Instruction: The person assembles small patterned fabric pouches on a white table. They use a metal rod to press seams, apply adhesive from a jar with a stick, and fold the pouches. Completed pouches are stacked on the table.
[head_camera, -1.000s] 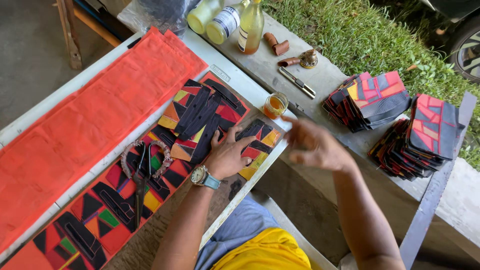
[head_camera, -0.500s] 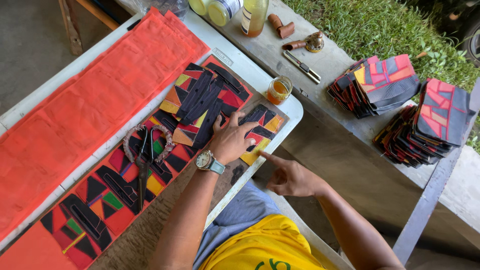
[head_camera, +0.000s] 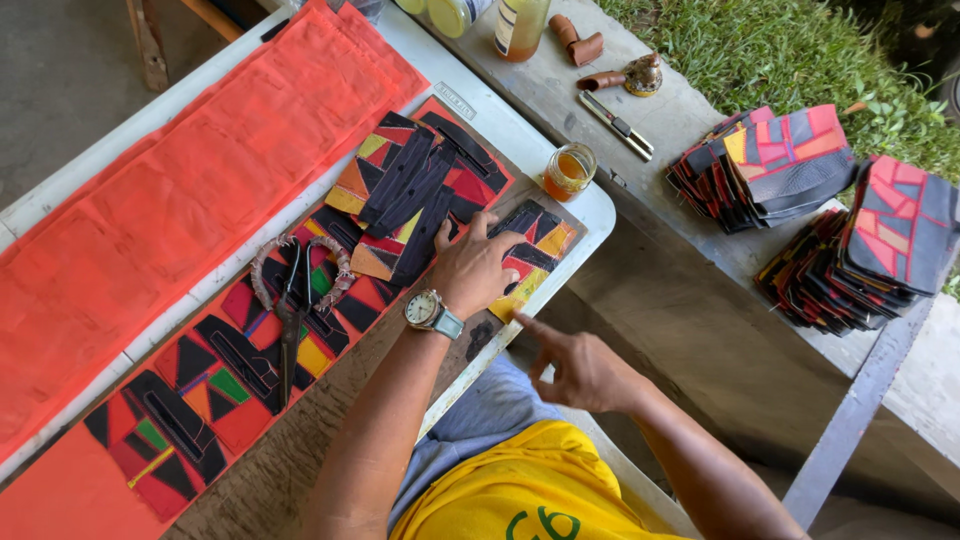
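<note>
1. Left hand (head_camera: 478, 270): flat, fingers spread, pressing down on patchwork piece (head_camera: 528, 255) at table (head_camera: 590, 205) edge. Grips nothing. Watch (head_camera: 428, 312) on wrist.
2. Right hand (head_camera: 580, 368): off the table, below its edge, index finger pointing toward the piece's yellow corner, other fingers loosely curled. Empty.
3. Just left of left hand: stack of black strips (head_camera: 410, 200) on more patchwork.
4. Scissors (head_camera: 292, 310) further left, on the patchwork row.
5. Jar (head_camera: 569, 172) near table corner.
6. Orange cloth (head_camera: 190, 190) along the far side.
7. Ledge, right: piles of sewn panels (head_camera: 830, 220), knife (head_camera: 620, 125).
</note>
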